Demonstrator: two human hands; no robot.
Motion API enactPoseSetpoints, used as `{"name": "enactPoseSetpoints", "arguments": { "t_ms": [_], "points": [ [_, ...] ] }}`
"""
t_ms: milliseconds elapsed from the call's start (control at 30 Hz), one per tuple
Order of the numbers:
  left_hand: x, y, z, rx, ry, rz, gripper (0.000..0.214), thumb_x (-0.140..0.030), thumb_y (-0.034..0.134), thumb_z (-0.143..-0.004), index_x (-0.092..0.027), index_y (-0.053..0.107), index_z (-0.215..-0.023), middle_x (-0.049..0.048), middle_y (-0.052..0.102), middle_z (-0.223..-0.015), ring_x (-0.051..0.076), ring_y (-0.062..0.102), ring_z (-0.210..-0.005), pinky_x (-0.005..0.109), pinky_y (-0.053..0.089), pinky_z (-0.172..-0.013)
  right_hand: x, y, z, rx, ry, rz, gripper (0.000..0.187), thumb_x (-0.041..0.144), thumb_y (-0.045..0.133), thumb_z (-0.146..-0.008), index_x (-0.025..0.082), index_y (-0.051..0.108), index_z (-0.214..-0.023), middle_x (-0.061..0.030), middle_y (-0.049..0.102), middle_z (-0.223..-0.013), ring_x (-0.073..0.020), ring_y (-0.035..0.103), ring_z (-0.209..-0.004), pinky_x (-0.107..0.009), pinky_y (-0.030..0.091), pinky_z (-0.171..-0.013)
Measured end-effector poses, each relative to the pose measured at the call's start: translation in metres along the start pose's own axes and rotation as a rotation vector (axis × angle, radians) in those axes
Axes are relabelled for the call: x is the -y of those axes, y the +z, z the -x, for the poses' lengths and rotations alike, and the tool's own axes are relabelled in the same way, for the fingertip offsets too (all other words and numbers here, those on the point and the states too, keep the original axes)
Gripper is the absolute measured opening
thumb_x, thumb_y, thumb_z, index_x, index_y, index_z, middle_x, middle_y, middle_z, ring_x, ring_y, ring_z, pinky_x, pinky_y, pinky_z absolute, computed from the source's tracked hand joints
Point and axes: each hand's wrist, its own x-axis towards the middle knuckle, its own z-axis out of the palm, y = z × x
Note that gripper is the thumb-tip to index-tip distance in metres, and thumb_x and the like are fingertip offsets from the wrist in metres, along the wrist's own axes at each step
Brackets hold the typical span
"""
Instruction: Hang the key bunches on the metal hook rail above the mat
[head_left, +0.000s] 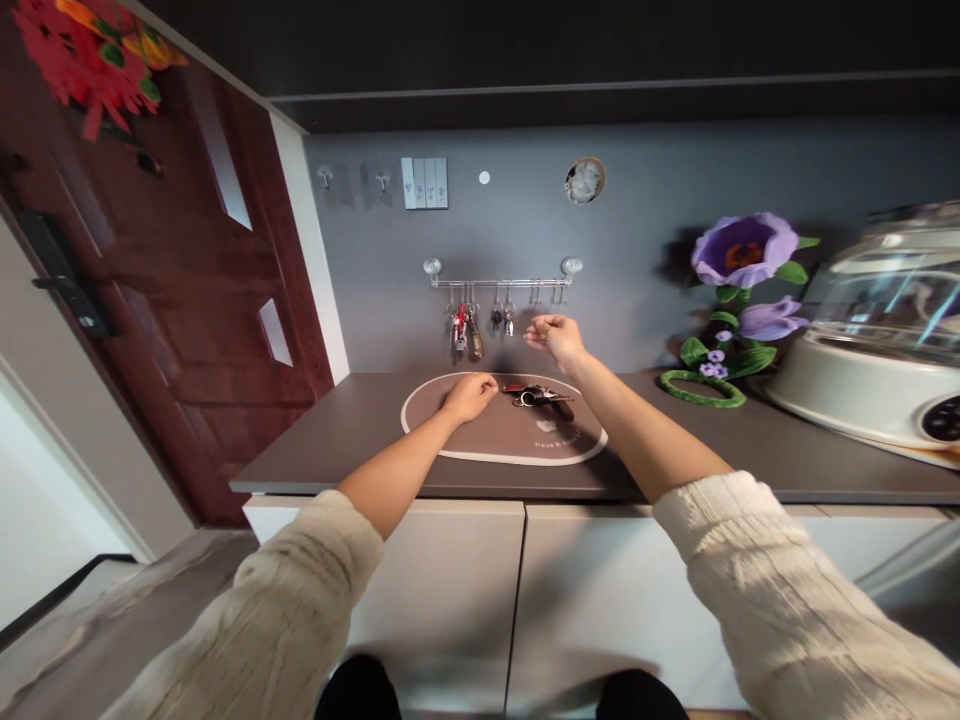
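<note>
Black, red and silver keys (545, 396) lie below the right grip (559, 340) on a white-edged brown mat (495, 432), atop a dark-grey tabletop (322, 430).

Purple flowers (741, 258) stand beside a white appliance (847, 370), a red-brown door (184, 310) far left.

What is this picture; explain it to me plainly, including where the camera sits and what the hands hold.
There is no machine here. The single view comes from a camera worn on a person's head, looking forward and down at their bare hands. On the dark counter lies a rounded mat with a bunch of keys on it. A purple flower ornament and a white appliance stand to the right. The left hand, fingers curled, is at the mat beside the bunch. The right hand is raised, fingers together, just below a hook rail with hanging keys. Whether either hand holds something small, I cannot tell.
</note>
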Motion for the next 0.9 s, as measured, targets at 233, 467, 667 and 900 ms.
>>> {"name": "enactPoseSetpoints", "arguments": {
  "t_ms": [233, 467, 667, 900],
  "points": [
    [-0.003, -0.003, 0.002, -0.007, 0.034, -0.072, 0.019, -0.021, 0.047, -0.078, -0.016, 0.064, -0.083, 0.0039, 0.064, -0.082, 0.013, 0.053, -0.074, 0.025, 0.041, -0.071, -0.007, -0.004, 0.021, 0.022, 0.015, -0.033, 0.011, 0.007, 0.042, -0.084, 0.014, 0.048, -0.078, 0.0016, 0.056, -0.059, -0.0057, 0.057, -0.051, -0.022, 0.052, -0.058],
    [-0.007, -0.005, 0.003, 0.049, 0.091, -0.086, 0.018, -0.019, 0.050, -0.077, -0.015, 0.065, -0.085, 0.0040, 0.065, -0.084, 0.014, 0.055, -0.076, 0.025, 0.042, -0.074, -0.019, -0.011, 0.038, 0.039, 0.039, -0.007, 0.010, 0.007, 0.044, -0.083, 0.015, 0.048, -0.079, 0.0016, 0.057, -0.058, -0.0060, 0.056, -0.050, -0.020, 0.051, -0.055],
    [-0.015, -0.008, -0.001, 0.114, 0.138, -0.112, 0.019, -0.019, 0.050, -0.078, -0.016, 0.068, -0.083, 0.0054, 0.067, -0.088, 0.015, 0.057, -0.081, 0.026, 0.042, -0.077, -0.034, -0.022, 0.044, 0.011, 0.057, 0.065, 0.009, 0.008, 0.044, -0.082, 0.016, 0.049, -0.080, 0.0015, 0.057, -0.060, -0.0055, 0.054, -0.049, -0.017, 0.048, -0.051],
    [-0.016, 0.005, -0.013, 0.201, 0.237, -0.164, 0.021, -0.021, 0.049, -0.079, -0.018, 0.069, -0.082, 0.0038, 0.067, -0.086, 0.015, 0.057, -0.081, 0.025, 0.041, -0.077, -0.050, -0.034, 0.038, 0.026, 0.021, 0.213, 0.006, 0.010, 0.047, -0.081, 0.015, 0.050, -0.080, 0.0010, 0.057, -0.060, -0.0052, 0.051, -0.046, -0.015, 0.043, -0.043]
  ]
}}
